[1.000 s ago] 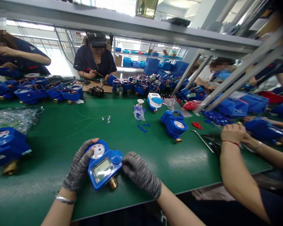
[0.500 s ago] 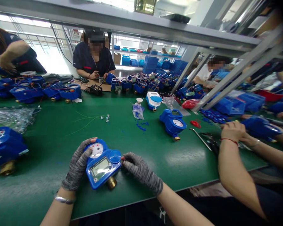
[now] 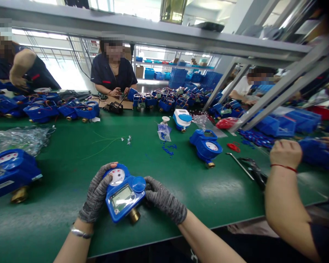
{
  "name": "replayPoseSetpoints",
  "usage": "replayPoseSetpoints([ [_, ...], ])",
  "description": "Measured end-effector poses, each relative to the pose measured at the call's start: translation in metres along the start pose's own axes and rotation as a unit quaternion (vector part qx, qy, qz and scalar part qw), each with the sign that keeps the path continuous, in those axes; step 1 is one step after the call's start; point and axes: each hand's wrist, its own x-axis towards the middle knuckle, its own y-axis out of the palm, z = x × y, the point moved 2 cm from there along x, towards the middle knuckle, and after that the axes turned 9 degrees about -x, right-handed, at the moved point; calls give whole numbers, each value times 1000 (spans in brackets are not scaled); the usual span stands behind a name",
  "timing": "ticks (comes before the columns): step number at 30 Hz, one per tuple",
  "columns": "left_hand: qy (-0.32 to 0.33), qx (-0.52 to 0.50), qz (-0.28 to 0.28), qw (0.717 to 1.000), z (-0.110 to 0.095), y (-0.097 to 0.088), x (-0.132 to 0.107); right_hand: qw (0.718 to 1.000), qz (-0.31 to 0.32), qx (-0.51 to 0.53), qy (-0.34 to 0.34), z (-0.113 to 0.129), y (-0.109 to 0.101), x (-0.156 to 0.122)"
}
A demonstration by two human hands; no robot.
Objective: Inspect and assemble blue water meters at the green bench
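A blue water meter (image 3: pixel 124 193) with a white dial, a small screen and a brass fitting lies on the green table (image 3: pixel 71 160) near its front edge. My left hand (image 3: pixel 96 193), in a grey knit glove, grips its left side with the thumb on the dial rim. My right hand (image 3: pixel 161 197), gloved too, presses against its right side, fingers curled at the round blue cap.
Another blue meter (image 3: pixel 12 173) sits at the left, one (image 3: pixel 207 148) at centre right. A plastic bag (image 3: pixel 16 138), thin wires (image 3: pixel 109 140), a small bag of blue bits (image 3: pixel 163 131) and a metal tool (image 3: pixel 239 164) lie about. A co-worker's arm (image 3: pixel 285 190) reaches in at right.
The meter and both my hands stay almost in place; my right fingers have closed in tighter against the meter's side. The co-worker's hand at right has shifted further right.
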Motion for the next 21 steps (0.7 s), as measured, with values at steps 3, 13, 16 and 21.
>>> replayPoseSetpoints([
  [3,17,80,-37,996,-9,1,-17,1000,3,4,-12,-5,0,-3],
  [13,403,649,44,644,-31,16,-64,997,61,47,2,-20,54,20],
  [16,384,662,8,644,-31,-6,-51,995,97,34,-20,-14,58,32],
  [21,307,630,-71,710,-43,-61,-16,996,41,-72,-41,-18,31,28],
])
